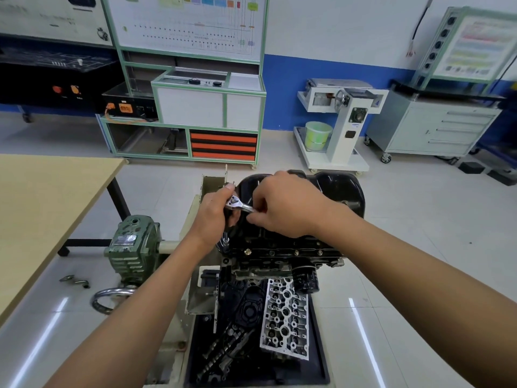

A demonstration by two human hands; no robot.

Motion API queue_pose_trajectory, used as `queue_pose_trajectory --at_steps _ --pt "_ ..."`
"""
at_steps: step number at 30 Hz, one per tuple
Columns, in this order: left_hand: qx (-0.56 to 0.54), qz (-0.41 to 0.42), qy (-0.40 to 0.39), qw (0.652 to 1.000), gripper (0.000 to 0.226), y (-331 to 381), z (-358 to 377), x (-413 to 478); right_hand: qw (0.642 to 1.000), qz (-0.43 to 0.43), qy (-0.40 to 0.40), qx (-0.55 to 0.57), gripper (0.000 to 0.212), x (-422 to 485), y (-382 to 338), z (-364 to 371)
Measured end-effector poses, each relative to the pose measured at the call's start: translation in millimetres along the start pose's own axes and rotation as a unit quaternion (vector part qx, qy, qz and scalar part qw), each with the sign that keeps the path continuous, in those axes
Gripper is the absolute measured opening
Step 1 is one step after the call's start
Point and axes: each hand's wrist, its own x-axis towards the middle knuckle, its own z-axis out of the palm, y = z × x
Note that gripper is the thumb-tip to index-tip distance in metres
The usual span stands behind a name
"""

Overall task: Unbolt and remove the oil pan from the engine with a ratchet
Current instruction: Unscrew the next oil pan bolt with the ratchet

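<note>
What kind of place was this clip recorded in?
Probably an automotive training workshop: a partly dismantled engine, wiring-diagram teaching boards along the wall, and a wheeled drawer cabinet.

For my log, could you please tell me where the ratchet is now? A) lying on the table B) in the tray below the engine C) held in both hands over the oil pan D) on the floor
C: the left hand and right hand both hold the ratchet above the black oil pan.
</note>
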Motion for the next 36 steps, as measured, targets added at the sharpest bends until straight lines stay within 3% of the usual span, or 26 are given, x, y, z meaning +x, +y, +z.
queue_pose_trajectory --at_steps 3,9,13,16,17,20,24,27,29,33,36 --pt "-0.01 -0.002 0.024 1.0 0.051 -0.5 2.0 1.2 0.998 -0.002 -0.06 0.013 0.039 -8.0 -14.5 2.2" --pt "-0.025 -0.009 0.047 0.999 0.05 -0.5 3.2 0.4 0.996 -0.02 -0.088 0.006 0.045 -20.0 -37.5 12.7" --pt "-0.004 0.005 0.014 1.0 0.056 -0.2 -1.9 0.4 0.99 0.017 -0.137 0.041 0.031 -17.1 -20.7 -5.0" --pt "0.021 0.011 -0.057 0.998 0.052 -0.3 -6.7 -0.5 0.995 0.021 -0.077 -0.06 0.005 -6.2 -1.4 -10.0" --pt "0.021 0.009 -0.074 0.997 0.049 -0.7 -8.1 -0.2 0.995 0.027 -0.042 -0.085 0.007 -1.1 5.2 -7.9" --pt "0.008 0.001 -0.109 0.994 0.047 -1.0 -8.9 2.2 0.998 0.03 0.026 -0.053 0.023 14.5 22.2 2.0" --pt "0.007 -0.011 -0.155 0.988 0.046 1.7 -7.9 4.3 0.999 -0.015 -0.011 0.03 0.067 24.6 27.7 17.3" --pt "0.023 -0.02 -0.145 0.989 0.055 4.0 -6.4 3.8 0.999 -0.018 -0.011 0.038 0.078 24.4 29.2 24.3" --pt "0.034 -0.022 -0.097 0.994 0.061 3.7 -4.7 3.3 1.0 -0.018 0.012 0.018 0.068 21.0 29.8 24.2" --pt "0.042 -0.022 0.002 0.999 0.062 1.2 2.4 5.1 0.998 0.015 0.036 -0.05 0.014 10.0 22.8 7.1" --pt "0.051 -0.025 0.049 0.997 0.064 -0.3 7.8 7.4 0.997 0.043 0.009 -0.066 0.02 0.3 12.3 -6.0"
